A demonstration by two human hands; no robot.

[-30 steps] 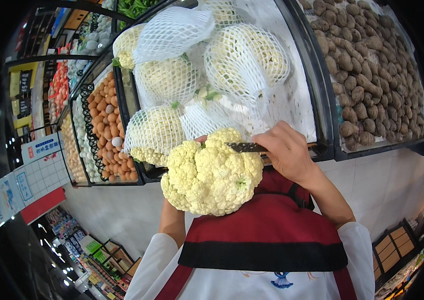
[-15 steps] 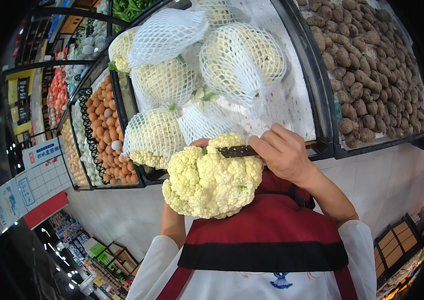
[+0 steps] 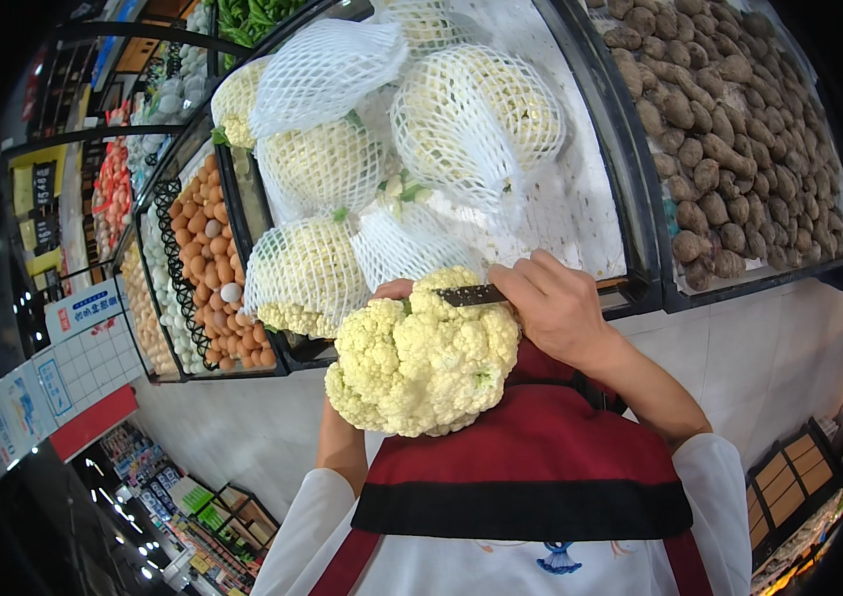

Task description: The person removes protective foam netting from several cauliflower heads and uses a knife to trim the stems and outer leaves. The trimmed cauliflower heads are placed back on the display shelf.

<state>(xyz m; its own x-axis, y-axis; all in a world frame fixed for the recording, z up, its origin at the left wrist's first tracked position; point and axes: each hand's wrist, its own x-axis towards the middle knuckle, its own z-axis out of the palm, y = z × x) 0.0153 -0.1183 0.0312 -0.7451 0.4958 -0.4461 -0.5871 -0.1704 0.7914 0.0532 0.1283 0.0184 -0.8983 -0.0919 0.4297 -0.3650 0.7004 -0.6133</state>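
Observation:
A bare, pale yellow cauliflower [image 3: 421, 363] is held up in front of my red apron. My left hand [image 3: 394, 289] grips it from behind; the head covers most of the fingers. My right hand [image 3: 551, 303] is closed around a knife, whose dark, spotted blade [image 3: 471, 295] lies flat across the cauliflower's upper right part. The knife's handle is hidden in the fist. Just beyond the cauliflower, an empty white foam net [image 3: 410, 243] lies in the bin beside a netted cauliflower [image 3: 307, 263].
More netted cauliflowers [image 3: 478, 114] sit in the white-lined bin, bounded by a black rim [image 3: 630, 169]. To the right is a bin of brown taro-like roots [image 3: 729, 149]. On the left are brown eggs [image 3: 208, 248] and a sign board [image 3: 84, 348].
Almost nothing differs. The knife and my right hand have shifted very slightly to the left on the cauliflower, and the view has moved a little.

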